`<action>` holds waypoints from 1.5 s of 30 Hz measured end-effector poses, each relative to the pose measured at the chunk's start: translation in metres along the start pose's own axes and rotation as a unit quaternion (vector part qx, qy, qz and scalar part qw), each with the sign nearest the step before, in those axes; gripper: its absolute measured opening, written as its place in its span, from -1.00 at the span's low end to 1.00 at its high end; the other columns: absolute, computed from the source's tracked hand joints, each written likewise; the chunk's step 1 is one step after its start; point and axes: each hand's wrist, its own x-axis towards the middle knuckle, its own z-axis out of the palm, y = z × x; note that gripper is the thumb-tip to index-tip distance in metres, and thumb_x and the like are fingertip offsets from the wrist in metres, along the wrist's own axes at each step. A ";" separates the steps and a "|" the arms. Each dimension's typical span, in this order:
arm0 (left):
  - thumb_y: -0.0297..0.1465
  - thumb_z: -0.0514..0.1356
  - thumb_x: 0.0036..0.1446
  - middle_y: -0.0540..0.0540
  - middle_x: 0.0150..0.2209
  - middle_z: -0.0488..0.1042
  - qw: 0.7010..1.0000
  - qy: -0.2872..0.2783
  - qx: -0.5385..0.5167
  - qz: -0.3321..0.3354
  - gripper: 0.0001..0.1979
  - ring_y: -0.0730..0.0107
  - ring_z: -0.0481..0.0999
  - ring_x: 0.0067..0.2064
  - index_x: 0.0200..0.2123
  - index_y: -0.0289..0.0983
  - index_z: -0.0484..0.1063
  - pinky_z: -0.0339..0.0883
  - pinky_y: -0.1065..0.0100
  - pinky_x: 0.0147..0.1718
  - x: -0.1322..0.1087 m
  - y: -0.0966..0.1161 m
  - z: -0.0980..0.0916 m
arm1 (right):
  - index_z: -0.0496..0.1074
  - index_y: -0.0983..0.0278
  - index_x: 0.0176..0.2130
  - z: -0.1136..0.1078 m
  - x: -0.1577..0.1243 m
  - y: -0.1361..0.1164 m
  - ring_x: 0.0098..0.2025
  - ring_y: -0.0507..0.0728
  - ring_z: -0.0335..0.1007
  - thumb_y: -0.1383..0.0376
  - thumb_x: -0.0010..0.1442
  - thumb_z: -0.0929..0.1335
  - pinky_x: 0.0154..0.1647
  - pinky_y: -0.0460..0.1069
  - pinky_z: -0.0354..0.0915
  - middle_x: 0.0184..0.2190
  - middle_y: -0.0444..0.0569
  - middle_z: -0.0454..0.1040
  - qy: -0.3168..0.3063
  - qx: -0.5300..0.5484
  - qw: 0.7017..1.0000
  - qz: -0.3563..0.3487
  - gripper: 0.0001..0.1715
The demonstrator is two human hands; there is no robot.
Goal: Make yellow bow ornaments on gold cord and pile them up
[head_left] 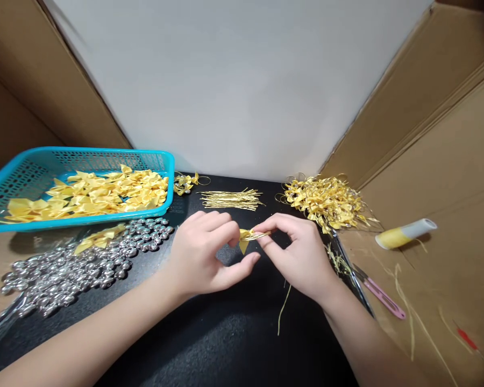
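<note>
With the yellow bow [244,245] as the hub of the dial, the left hand [207,250] sits at nine o'clock and the right hand [302,252] at three, both above a black work surface [210,338]. The right thumb and forefinger pinch the gold cord [262,235] at the bow's right side. The left forefinger is at the bow's left end, its thumb spread away below; I cannot tell whether the other left fingers grip it. At twelve o'clock lies a bundle of gold cords [232,199], and at two a heap of corded bows [326,201]. Between nine and ten stands a blue basket [172,180] holding loose yellow bows [121,191]; silver beads [80,271] spread between eight and nine. At three o'clock a yellow-and-grey tube [403,235] lies on cardboard [439,279], with a pink-handled tool [383,297] between three and four. A loose strand [283,312] lies near five.
</note>
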 end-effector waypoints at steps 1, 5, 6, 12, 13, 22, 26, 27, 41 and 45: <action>-0.34 0.19 0.11 0.07 -0.58 0.21 1.000 -0.010 0.021 -0.001 -0.76 0.47 0.20 -0.52 -0.53 -0.26 0.23 0.02 0.36 -0.48 0.000 0.001 0.000 | 0.50 0.26 -0.38 0.001 0.000 0.000 -0.36 0.03 0.47 0.49 0.11 0.38 -0.29 -0.08 0.35 -0.43 -0.15 0.55 0.002 0.002 1.000 -0.003 -0.84; -0.45 0.07 0.20 0.07 -0.58 0.23 0.997 -0.042 0.006 -0.067 -0.78 0.49 0.23 -0.53 -0.52 -0.27 0.25 0.05 0.41 -0.50 0.001 0.000 0.002 | 0.41 0.23 -0.32 0.003 -0.002 0.001 -0.42 0.00 0.40 0.51 0.09 0.35 -0.37 -0.10 0.30 -0.47 -0.21 0.45 0.025 0.022 0.999 0.008 -0.81; -0.46 0.07 0.20 0.08 -0.59 0.22 0.995 -0.042 -0.017 -0.086 -0.78 0.51 0.22 -0.54 -0.52 -0.27 0.24 0.06 0.43 -0.52 0.002 0.000 0.002 | 0.38 0.22 -0.31 0.003 -0.001 0.002 -0.42 -0.01 0.38 0.52 0.09 0.35 -0.38 -0.11 0.29 -0.48 -0.22 0.42 0.032 0.030 0.999 0.014 -0.79; -0.49 0.09 0.19 0.10 -0.60 0.20 0.988 -0.018 -0.077 -0.132 -0.78 0.55 0.19 -0.56 -0.53 -0.28 0.27 0.04 0.49 -0.56 0.005 0.001 -0.002 | 0.29 0.20 -0.35 -0.002 0.001 0.004 -0.43 -0.03 0.30 0.54 0.06 0.33 -0.40 -0.12 0.25 -0.47 -0.25 0.34 0.042 0.066 0.996 0.036 -0.76; -0.49 0.10 0.18 0.10 -0.60 0.20 0.988 -0.015 -0.077 -0.132 -0.78 0.55 0.19 -0.56 -0.53 -0.28 0.27 0.04 0.48 -0.57 0.006 0.001 -0.002 | 0.28 0.20 -0.36 -0.002 0.001 0.003 -0.43 -0.03 0.30 0.54 0.06 0.32 -0.40 -0.11 0.25 -0.47 -0.25 0.33 0.042 0.068 0.996 0.037 -0.76; -0.43 0.08 0.23 0.10 -0.61 0.21 0.975 -0.037 -0.143 -0.164 -0.73 0.54 0.19 -0.56 -0.55 -0.26 0.25 0.07 0.46 -0.56 0.004 0.004 -0.003 | 0.30 0.21 -0.37 0.001 -0.001 -0.001 -0.40 -0.02 0.32 0.47 0.09 0.37 -0.35 -0.10 0.29 -0.45 -0.24 0.35 0.019 0.143 0.986 0.079 -0.81; -0.36 0.10 0.24 0.09 -0.52 0.30 0.959 -0.029 -0.205 -0.196 -0.83 0.51 0.28 -0.49 -0.41 -0.25 0.28 0.18 0.45 -0.50 0.004 0.005 -0.003 | 0.31 0.21 -0.38 0.002 0.000 -0.003 -0.40 -0.02 0.33 0.41 0.10 0.39 -0.34 -0.10 0.31 -0.46 -0.24 0.36 0.012 0.178 0.978 0.106 -0.84; -0.36 0.10 0.24 0.08 -0.49 0.33 0.955 -0.032 -0.217 -0.200 -0.88 0.51 0.31 -0.47 -0.36 -0.25 0.29 0.21 0.45 -0.48 0.004 0.005 -0.003 | 0.31 0.22 -0.38 0.002 0.000 -0.003 -0.40 -0.02 0.34 0.41 0.10 0.40 -0.34 -0.10 0.31 -0.46 -0.24 0.36 0.012 0.183 0.977 0.109 -0.84; -0.40 0.14 0.18 0.04 -0.43 0.45 0.961 -0.047 -0.199 -0.187 -0.92 0.47 0.43 -0.43 -0.23 -0.25 0.36 0.31 0.42 -0.44 0.003 0.000 0.000 | 0.35 0.24 -0.41 -0.002 0.008 0.013 -0.43 -0.01 0.38 0.37 0.05 0.40 -0.37 -0.08 0.35 -0.48 -0.20 0.42 0.012 0.182 0.974 0.133 -0.88; -0.33 0.14 0.19 0.01 -0.40 0.46 0.961 -0.075 -0.172 -0.205 -0.86 0.43 0.44 -0.40 -0.21 -0.24 0.36 0.30 0.43 -0.48 0.002 -0.011 0.006 | 0.36 0.27 -0.48 -0.018 0.024 0.064 -0.54 -0.01 0.38 0.35 -0.12 0.46 -0.47 -0.09 0.35 -0.57 -0.22 0.44 0.121 0.223 0.936 0.244 -0.81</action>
